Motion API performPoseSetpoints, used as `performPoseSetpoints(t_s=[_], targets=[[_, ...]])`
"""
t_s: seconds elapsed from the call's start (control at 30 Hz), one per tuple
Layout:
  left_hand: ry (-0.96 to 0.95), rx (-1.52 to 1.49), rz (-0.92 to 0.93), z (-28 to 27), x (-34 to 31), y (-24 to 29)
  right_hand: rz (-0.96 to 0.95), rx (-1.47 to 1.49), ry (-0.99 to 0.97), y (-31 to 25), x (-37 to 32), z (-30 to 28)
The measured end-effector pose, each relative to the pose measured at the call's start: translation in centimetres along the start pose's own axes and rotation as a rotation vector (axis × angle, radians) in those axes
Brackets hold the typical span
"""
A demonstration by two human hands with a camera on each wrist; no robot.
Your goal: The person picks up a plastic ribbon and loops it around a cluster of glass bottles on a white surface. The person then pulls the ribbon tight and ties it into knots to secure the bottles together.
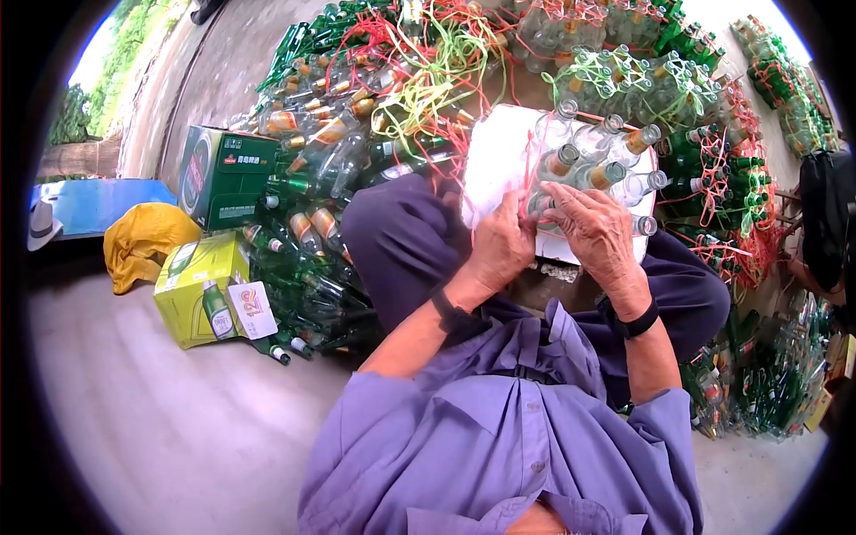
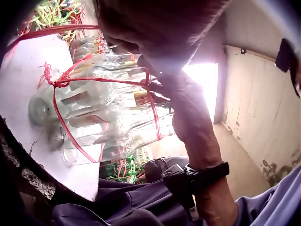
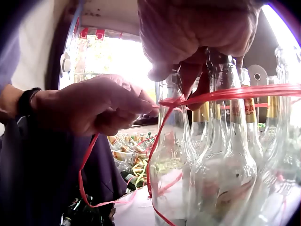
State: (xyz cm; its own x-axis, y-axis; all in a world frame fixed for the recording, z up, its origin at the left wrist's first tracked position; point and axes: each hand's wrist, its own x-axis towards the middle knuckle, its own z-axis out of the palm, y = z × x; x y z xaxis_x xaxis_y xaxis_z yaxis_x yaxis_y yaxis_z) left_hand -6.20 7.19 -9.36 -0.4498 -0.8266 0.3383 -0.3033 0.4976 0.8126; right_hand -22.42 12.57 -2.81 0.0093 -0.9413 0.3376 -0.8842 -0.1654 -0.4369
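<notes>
Head, bottles: a bundle of clear bottles lies on a white board over the person's knees, with the necks pointing away from the body.
Head, hands: the left hand and the right hand meet at the near end of the bundle, both with bent fingers.
Head, around: heaps of tied green bottles and two cartons stand on the ground.
Left wrist, string: a red string goes around the bottles and is knotted at one corner.
Left wrist, hands: the left hand is above the bundle and the right hand lies against its side.
Right wrist, left hand: the left hand is clenched on the string, and a loose end hangs below the fist.
Right wrist, right hand: the right hand bends its fingers down over the necks of the bottles, at the string. Whether they pinch it cannot be told.
Handling, bottles: the glass is probably hard, smooth and fragile, and the whole bundle rather heavy. The necks or the base look like the safest places to hold.
Handling, string: it looks thin, soft and a little slippery, so it is best gripped close to the bundle.
</notes>
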Motion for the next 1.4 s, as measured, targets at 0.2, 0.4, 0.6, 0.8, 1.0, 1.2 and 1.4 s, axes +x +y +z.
performPoseSetpoints(t_s=[0.2,0.4,0.6,0.8,1.0,1.2,1.4], targets=[[-0.022,-0.078,-0.209,-2.6,1.7,0.5,0.006,0.016,-0.010,0.2,0.0,0.2],[0.030,-0.429,0.061,-3.9,5.4,2.1,0.007,-0.024,0.014,0.1,0.1,0.6],[0.024,-0.977,-0.163,-2.2,7.1,1.2,0.020,-0.036,0.037,0.0,0.3,0.5],[0.050,-1.357,-0.461,-1.1,6.8,-0.4,0.034,0.000,0.048,0.3,0.2,0.6],[0.064,-1.342,-0.679,0.6,5.9,-0.2,0.065,0.004,0.010,0.4,0.0,0.7],[0.025,-1.334,-0.751,1.3,5.9,-0.6,0.081,0.015,0.009,0.4,0.1,0.6],[-0.082,-1.176,-0.702,0.7,6.3,-0.6,0.109,0.033,0.019,0.3,0.1,0.4]])
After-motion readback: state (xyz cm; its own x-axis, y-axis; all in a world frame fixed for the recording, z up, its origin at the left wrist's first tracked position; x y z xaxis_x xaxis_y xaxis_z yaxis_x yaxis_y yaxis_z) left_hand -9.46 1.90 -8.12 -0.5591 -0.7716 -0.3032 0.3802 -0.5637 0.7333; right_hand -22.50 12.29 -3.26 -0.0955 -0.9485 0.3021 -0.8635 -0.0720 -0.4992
